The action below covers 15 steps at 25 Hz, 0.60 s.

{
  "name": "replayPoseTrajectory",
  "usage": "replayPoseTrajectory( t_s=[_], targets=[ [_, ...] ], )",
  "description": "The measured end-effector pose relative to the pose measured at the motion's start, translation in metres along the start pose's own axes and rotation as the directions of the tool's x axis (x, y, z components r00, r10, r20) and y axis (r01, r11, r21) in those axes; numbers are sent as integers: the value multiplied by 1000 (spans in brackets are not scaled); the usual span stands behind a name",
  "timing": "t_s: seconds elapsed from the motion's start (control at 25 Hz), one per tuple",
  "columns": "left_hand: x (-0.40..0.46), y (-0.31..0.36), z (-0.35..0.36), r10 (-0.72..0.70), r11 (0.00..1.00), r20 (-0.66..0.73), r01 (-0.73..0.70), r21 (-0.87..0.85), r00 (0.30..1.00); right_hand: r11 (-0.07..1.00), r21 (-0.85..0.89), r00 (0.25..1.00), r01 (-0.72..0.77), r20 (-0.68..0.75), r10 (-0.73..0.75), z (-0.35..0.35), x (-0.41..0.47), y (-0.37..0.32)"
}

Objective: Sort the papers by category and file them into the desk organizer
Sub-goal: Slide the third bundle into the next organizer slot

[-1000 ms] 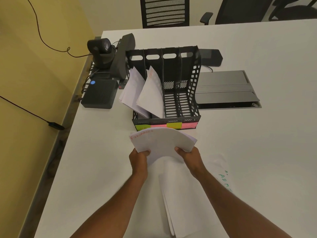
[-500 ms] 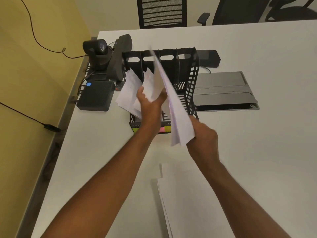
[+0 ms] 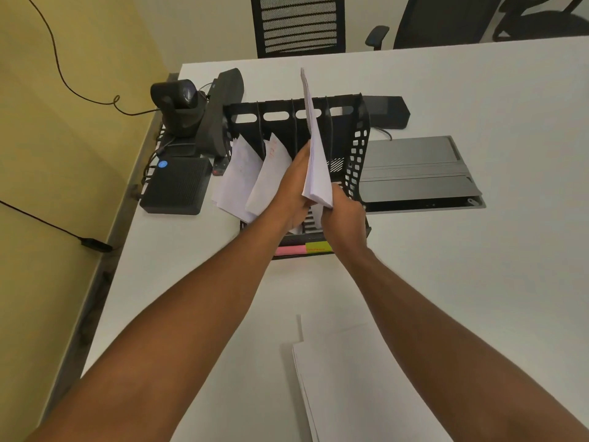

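A white table (image 3: 478,266) filled most of the view, with a yellow wall (image 3: 63,218) along its left edge and black office chairs (image 3: 298,25) beyond its far side. At the near edge lay a stack of white papers (image 3: 360,384), flat on the table and well apart from the rest. Toward the far left stood a black desk organizer (image 3: 358,148) with upright dividers and pink and yellow labels (image 3: 302,249) on its near lip; loose sheets (image 3: 251,173) leaned out of its two left compartments. Right of the organizer a grey cable hatch (image 3: 420,173) sat in the tabletop, and left of it were a black box (image 3: 177,185), a camera (image 3: 178,103) and a dark speaker bar (image 3: 220,110). Both forearms reached from the near edge to the organizer. A bundle of papers (image 3: 315,148) stood nearly upright, edge-on, above the compartments right of the middle. The left hand (image 3: 291,189) lay against the bundle's left face with fingers straight, thumb hidden. The right hand (image 3: 344,215) gripped the bundle's near lower corner, fingers curled round it.
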<state>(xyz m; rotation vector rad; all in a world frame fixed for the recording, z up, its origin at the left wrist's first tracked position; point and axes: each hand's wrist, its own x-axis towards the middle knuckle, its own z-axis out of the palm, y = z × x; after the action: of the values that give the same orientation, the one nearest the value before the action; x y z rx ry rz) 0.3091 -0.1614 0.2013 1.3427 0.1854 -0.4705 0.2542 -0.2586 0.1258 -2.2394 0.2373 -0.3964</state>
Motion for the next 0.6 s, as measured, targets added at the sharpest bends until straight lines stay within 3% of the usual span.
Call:
replayPoseTrajectory(
  t_s=[0.08,0.2,0.36,0.44,0.6],
  targets=[
    [3,-11,-2,14,1000,3,-14,-21,1000,999,14,997,-51,50,50,14,2,8],
    [6,-27,0,10,999,-128,-15,-35,992,996,4,989,-91,119,90,29,-2,17],
    [4,-46,-11,-90,995,-16,91,39,996,993,-18,957,-121,264,121,39,-3,26],
    [-3,-53,-15,-126,988,-39,128,82,991,990,-67,929,-120,345,136,37,2,32],
    [-16,-64,-16,-119,983,14,116,145,993,984,-130,894,-118,417,163,25,7,41]
  ],
)
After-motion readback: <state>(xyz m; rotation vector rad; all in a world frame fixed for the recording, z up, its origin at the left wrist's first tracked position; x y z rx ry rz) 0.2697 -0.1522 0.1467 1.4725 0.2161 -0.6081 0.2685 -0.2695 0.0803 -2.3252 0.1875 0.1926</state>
